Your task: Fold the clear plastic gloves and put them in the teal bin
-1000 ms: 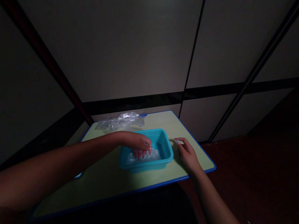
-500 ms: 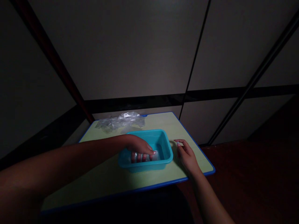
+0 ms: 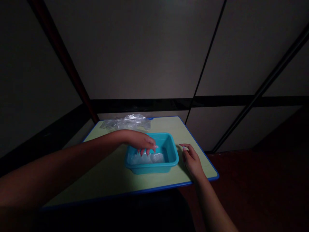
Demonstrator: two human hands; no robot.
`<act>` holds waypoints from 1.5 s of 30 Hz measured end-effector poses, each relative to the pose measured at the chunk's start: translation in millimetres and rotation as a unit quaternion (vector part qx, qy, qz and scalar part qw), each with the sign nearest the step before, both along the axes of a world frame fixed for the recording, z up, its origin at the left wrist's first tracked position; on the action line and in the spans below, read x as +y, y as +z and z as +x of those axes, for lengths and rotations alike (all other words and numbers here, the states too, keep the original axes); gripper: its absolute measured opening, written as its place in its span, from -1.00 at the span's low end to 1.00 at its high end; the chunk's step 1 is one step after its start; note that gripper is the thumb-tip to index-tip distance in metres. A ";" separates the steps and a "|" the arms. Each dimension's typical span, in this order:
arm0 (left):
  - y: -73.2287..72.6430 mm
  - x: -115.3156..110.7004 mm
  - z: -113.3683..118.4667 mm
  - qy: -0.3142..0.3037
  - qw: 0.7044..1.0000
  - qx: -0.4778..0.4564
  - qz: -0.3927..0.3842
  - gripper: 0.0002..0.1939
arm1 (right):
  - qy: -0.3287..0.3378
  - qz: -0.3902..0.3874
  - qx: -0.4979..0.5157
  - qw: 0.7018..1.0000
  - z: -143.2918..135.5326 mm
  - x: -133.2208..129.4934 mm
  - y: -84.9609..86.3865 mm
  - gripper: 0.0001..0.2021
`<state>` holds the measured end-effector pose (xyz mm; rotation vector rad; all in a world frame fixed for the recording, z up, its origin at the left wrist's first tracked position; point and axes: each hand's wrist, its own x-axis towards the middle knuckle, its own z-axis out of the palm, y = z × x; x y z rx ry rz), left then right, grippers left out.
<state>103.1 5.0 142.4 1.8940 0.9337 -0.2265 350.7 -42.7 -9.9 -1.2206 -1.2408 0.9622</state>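
Note:
A turquoise plastic basin (image 3: 152, 168) stands on the table, with clear, whitish plastic items (image 3: 154, 158) lying on its bottom. My left hand (image 3: 144, 143) reaches over the basin from the left, palm down. Its fingers curl round a small clear object (image 3: 156, 146), whose pale tip sticks out past the thumb; the rest is hidden by the hand. To the right of the basin, my right hand (image 3: 192, 158) rests near the table's right edge. Between its thumb and index finger is a small white piece (image 3: 184, 148), too small to name.
A crumpled clear plastic bag (image 3: 127, 122) lies at the table's back left. The pale yellow table (image 3: 106, 183) has a blue edge and stands against cabinet panels (image 3: 145, 64). Dark reddish floor (image 3: 241, 187) shows at the right.
My left hand has risen from the basin's bottom with the small clear object, uncovering the plastic items below. My right hand stays beside the basin. The view has shifted slightly.

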 end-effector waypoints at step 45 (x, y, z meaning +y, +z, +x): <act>-115.6 3.3 -97.7 0.244 0.827 -0.063 0.502 -0.85 | 0.063 0.028 -0.143 0.987 51.2 107.4 68.9 -0.55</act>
